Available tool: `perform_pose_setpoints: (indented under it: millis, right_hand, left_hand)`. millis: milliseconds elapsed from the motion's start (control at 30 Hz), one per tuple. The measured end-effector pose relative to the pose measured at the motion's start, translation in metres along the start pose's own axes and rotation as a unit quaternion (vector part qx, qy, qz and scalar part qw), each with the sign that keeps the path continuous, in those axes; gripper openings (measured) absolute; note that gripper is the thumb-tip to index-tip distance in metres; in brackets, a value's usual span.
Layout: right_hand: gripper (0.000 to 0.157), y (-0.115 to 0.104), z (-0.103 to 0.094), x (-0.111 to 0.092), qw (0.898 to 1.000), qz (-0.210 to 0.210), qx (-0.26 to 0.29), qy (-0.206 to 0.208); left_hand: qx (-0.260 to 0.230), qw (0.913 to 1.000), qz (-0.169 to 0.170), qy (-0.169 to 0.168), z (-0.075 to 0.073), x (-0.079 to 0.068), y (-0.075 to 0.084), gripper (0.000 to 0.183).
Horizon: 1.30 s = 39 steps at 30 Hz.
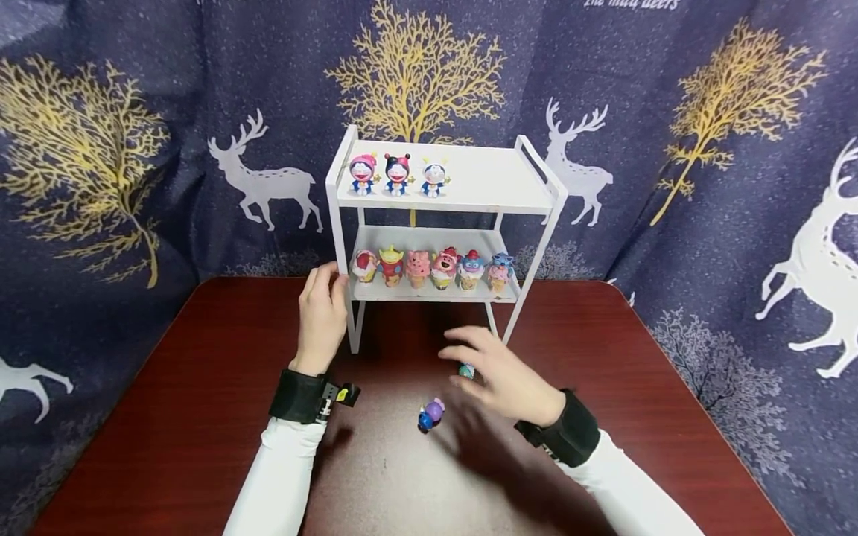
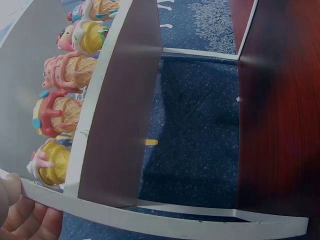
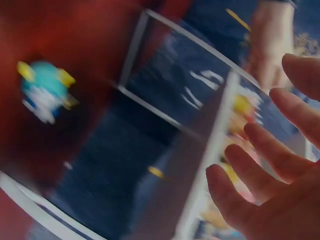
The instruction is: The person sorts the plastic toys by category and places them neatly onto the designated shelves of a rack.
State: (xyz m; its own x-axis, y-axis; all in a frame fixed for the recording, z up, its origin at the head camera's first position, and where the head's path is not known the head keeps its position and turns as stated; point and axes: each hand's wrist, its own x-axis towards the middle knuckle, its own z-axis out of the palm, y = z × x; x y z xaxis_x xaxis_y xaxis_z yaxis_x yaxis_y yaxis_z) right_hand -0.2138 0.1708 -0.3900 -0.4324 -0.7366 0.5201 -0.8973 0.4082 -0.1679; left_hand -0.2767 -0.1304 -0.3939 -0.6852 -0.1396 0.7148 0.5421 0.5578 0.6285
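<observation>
My left hand (image 1: 323, 316) grips the left front post of a small white two-tier shelf (image 1: 496, 175); in the left wrist view its thumb and fingers (image 2: 17, 220) are on either side of the white post. Right of centre, my right hand (image 1: 503, 376) hovers above the table with spread fingers, holding nothing. Just beyond it a teal-headed figurine (image 1: 466, 371) is partly hidden by the fingers; the right wrist view shows this figurine (image 3: 45, 90) blurred, with yellow tufts. Nearer to me lies a purple-and-blue figurine (image 1: 432, 412).
Three small figurines (image 1: 397, 175) stand on the left of the top tier. The lower tier carries a row of several ice-cream-cone figurines (image 1: 418, 268). A dark red table (image 1: 201, 387) bears the shelf, and a blue cloth with deer and trees (image 1: 268, 59) hangs behind.
</observation>
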Motion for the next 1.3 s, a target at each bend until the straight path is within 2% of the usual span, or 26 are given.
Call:
perform_pose_setpoints:
  millis: [200,333,433,567,833,1133,1300]
  right_hand:
    - [0.024,-0.003,0.029,-0.014,0.994,0.081,0.069,-0.037]
    - [0.019,-0.002,0.043,-0.014,0.989,0.105,0.093,-0.038]
    - [0.015,-0.001,0.054,-0.015,0.989,0.106,0.088,-0.058]
    - [0.019,-0.001,0.067,-0.017,0.985,0.102,0.091,-0.104]
    - [0.043,0.0,0.074,-0.023,0.974,0.091,0.097,-0.183]
    - [0.033,0.009,0.076,-0.028,0.975,0.077,0.124,-0.168]
    - [0.042,0.004,0.077,-0.026,0.974,0.084,0.115,-0.177]
  left_hand:
    - [0.0,1.0,0.005,0.001,0.001,0.002,0.001,0.021]
    - [0.0,1.0,0.005,0.005,0.001,0.002,0.002,0.02]
    - [0.001,1.0,0.001,0.006,0.0,0.002,0.002,0.021]
    - [0.001,1.0,-0.004,0.005,-0.002,0.001,0.003,0.021]
    - [0.003,0.9999,-0.01,0.0,-0.002,0.0,0.002,0.021]
    - [0.005,1.0,-0.001,0.003,0.0,-0.001,0.001,0.02]
    - [0.005,1.0,0.004,0.006,0.001,0.0,0.0,0.02]
